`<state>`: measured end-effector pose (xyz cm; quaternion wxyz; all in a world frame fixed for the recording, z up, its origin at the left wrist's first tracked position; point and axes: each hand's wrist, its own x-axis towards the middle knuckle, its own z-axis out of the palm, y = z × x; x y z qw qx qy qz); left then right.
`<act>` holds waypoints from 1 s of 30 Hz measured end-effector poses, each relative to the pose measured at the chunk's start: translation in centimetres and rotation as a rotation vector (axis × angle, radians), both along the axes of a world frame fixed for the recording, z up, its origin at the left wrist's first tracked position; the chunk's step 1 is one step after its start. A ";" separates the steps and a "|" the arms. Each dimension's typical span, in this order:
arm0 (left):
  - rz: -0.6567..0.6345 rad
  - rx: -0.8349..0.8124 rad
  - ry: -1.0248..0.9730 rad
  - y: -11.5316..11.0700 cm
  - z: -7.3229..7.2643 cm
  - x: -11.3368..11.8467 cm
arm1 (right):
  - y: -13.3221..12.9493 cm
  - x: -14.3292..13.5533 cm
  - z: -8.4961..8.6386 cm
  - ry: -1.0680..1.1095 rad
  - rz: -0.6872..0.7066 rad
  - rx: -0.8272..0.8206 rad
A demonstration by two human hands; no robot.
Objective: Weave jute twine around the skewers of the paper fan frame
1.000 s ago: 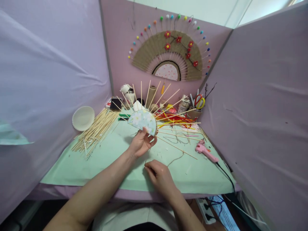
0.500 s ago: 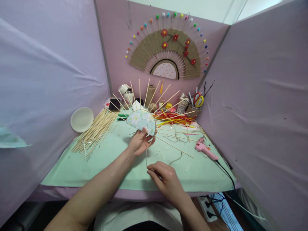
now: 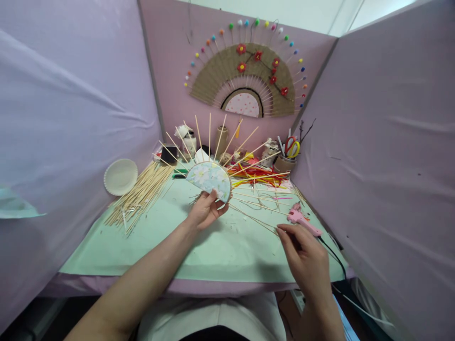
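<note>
My left hand (image 3: pixel 205 212) grips a half-round fan base (image 3: pixel 207 176) covered in pale blue floral cloth, thumb on its front and fingers behind. Thin wooden sticks (image 3: pixel 241 148) spread outward from its curved edge. Thumb and fingertips of my right hand (image 3: pixel 306 251) pinch a thin twine (image 3: pixel 262 225) that runs from the base's lower right edge, beside the lowest stick. The twine looks taut. How it is fixed behind the base is hidden. Close beyond my right hand lies a pink glue gun (image 3: pixel 302 221).
Left on the green-covered table are a pile of loose sticks (image 3: pixel 142 196) and a white scalloped plate (image 3: pixel 121 177). Red and yellow strips (image 3: pixel 258 175) lie at the back, near a holder (image 3: pixel 284 164) with scissors (image 3: pixel 293 148). A finished fan (image 3: pixel 245 78) hangs on the back wall.
My right hand has moved right and slightly up, drawing the twine from hanging below the base to a line beside the lowest stick. The fan base has turned slightly clockwise in my left hand.
</note>
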<state>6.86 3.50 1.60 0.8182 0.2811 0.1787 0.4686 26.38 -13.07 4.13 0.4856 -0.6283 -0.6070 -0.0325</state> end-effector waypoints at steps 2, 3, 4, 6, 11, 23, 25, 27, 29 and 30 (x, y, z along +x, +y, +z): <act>-0.019 -0.023 -0.010 0.0 0.0 0.0 | 0.1 1.0 -0.3 0.109 0.008 -0.062; -0.029 -0.037 -0.015 0.0 0.0 0.0 | 0.2 1.5 -0.5 0.177 0.017 -0.105; -0.038 -0.053 -0.018 -0.1 0.0 0.0 | 0.4 1.9 -0.7 0.249 0.028 -0.153; -0.053 -0.080 -0.020 -0.2 0.0 0.1 | 0.7 2.9 -1.4 0.398 0.061 -0.253; -0.090 -0.125 -0.029 -0.5 0.0 0.2 | 1.7 4.5 -3.2 0.713 0.204 -0.387; -0.321 -0.224 -0.017 -1.7 -0.3 0.5 | 9.8 1.4 -2.0 0.462 -0.099 -0.048; -0.357 -0.217 -0.006 -1.9 -0.5 0.5 | 11.2 0.7 -1.7 0.454 -0.092 -0.015; -0.383 -0.211 -0.007 -2.1 -0.6 0.6 | 12.3 0.0 -1.7 0.456 -0.063 0.017; -0.393 -0.216 -0.012 -2.1 -0.7 0.6 | 13.0 -0.6 -2.0 0.472 -0.041 0.042; -0.394 -0.219 -0.014 -2.1 -0.7 0.6 | 13.3 -0.8 -2.2 0.482 -0.034 0.043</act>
